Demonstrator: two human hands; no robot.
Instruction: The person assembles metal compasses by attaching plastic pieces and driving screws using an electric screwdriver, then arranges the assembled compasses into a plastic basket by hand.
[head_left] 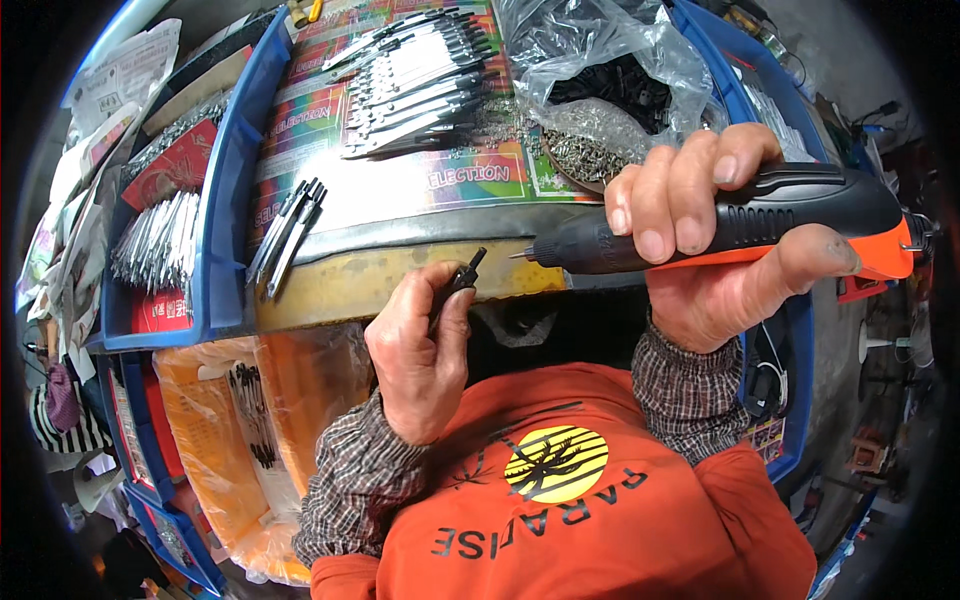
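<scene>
Electric screwdriver (740,225) clenched in right hand (700,240) — bit aimed at small black part (458,285), which left hand (420,355) pinches upright, steady at bench edge (400,270).

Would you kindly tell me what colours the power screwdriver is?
The screwdriver is black with an orange underside and rear, seen in the head view, the only one.

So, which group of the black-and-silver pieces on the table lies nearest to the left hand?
The small bundle at the table's front-left edge, beside the blue bin, lies nearest the left hand. The large fanned row lies farther back.
</scene>
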